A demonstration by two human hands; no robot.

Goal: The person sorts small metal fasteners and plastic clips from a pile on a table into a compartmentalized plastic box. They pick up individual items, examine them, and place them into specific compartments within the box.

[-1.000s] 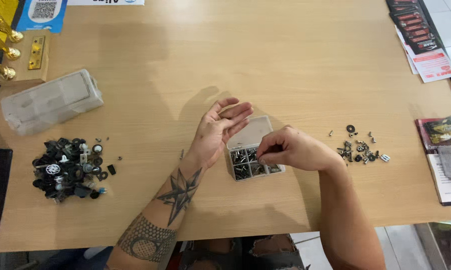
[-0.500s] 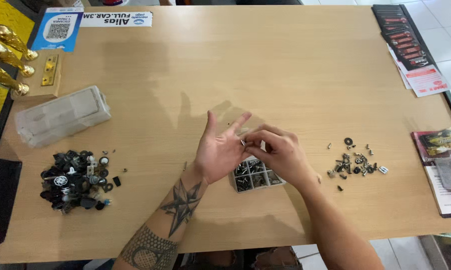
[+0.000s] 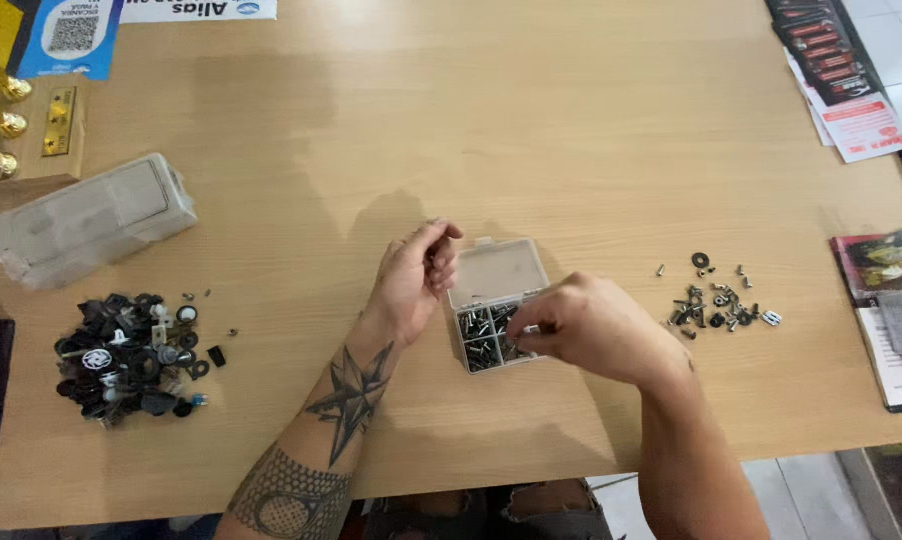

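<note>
Now right hand pinching screw over parts box; left hand beside.

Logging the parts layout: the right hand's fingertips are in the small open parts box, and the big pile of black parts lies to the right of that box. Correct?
Not quite. In the head view the right hand does reach into the parts box, but the pile of black parts lies to its left.
</note>
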